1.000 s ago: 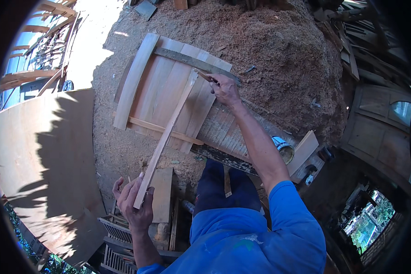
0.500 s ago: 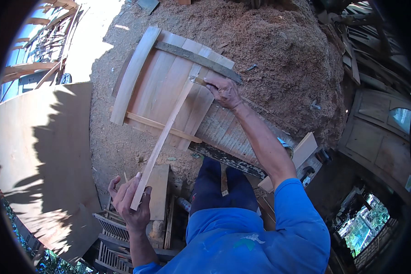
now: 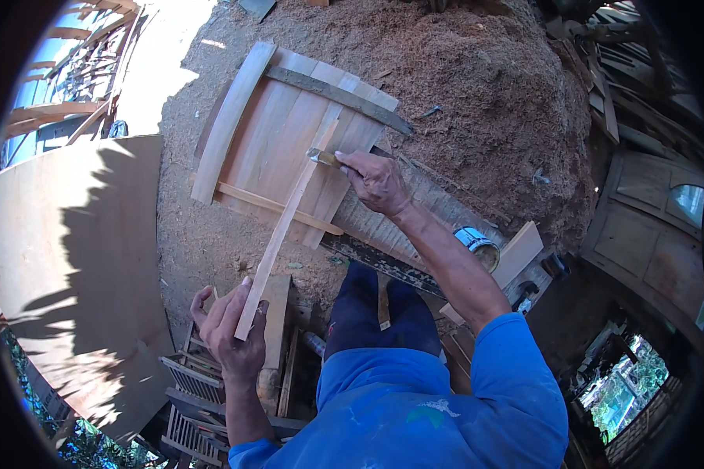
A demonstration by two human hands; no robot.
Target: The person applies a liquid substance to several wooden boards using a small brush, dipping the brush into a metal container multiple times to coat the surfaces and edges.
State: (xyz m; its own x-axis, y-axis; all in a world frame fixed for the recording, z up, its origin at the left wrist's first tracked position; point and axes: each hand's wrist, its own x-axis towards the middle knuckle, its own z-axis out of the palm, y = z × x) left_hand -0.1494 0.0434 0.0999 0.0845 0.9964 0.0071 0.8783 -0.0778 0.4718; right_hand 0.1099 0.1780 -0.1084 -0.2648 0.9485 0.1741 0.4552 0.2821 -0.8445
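Observation:
My left hand (image 3: 233, 332) grips the lower end of a long, narrow pale wooden strip (image 3: 281, 234), which slants up across a curved panel of pale boards (image 3: 262, 133). My right hand (image 3: 374, 181) is closed on a small brush (image 3: 327, 159), its pale-coated bristles against the strip's face near the upper end. The panel has a wide batten along its left side, a greyish one across the top and a thin one low down. It rests by a weathered plank bench (image 3: 399, 238), where an open can (image 3: 475, 245) stands beside my right forearm.
A large plywood sheet (image 3: 31, 242) leans at the left. Sawdust (image 3: 493, 94) is heaped beyond the bench. A wooden board (image 3: 516, 258) lies right of the can, scrap wood (image 3: 610, 94) is piled at upper right, with door panels (image 3: 641, 234) below. Slatted pieces (image 3: 192, 381) are at lower left.
My right hand has moved down along the strip with the brush, away from its top end. My left hand still grips the lower end and sits slightly higher in view.

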